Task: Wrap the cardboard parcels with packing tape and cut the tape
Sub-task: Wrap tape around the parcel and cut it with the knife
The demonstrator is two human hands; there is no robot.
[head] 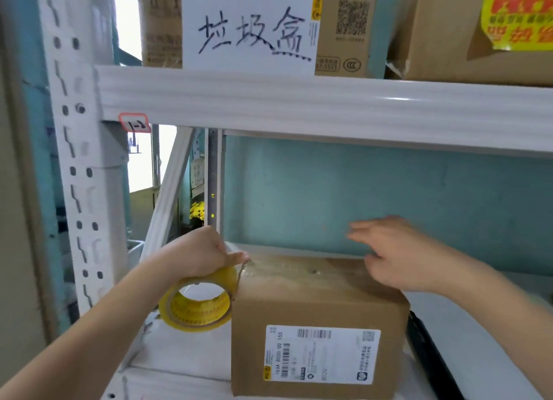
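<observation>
Stockroom: white metal shelving [299, 106] stacked with labelled cardboard boxes [344, 31].

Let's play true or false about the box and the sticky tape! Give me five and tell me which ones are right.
1. The left hand grips the tape roll. True.
2. The right hand holds scissors. False: its fingers are straight and it holds nothing.
3. The cardboard box has a white label on its front. True.
4. The tape roll lies flat on top of the box. False: it is held beside the box's left edge, with a strip running onto the top.
5. A paper sign with handwriting hangs on a box on the shelf above. True.
</observation>
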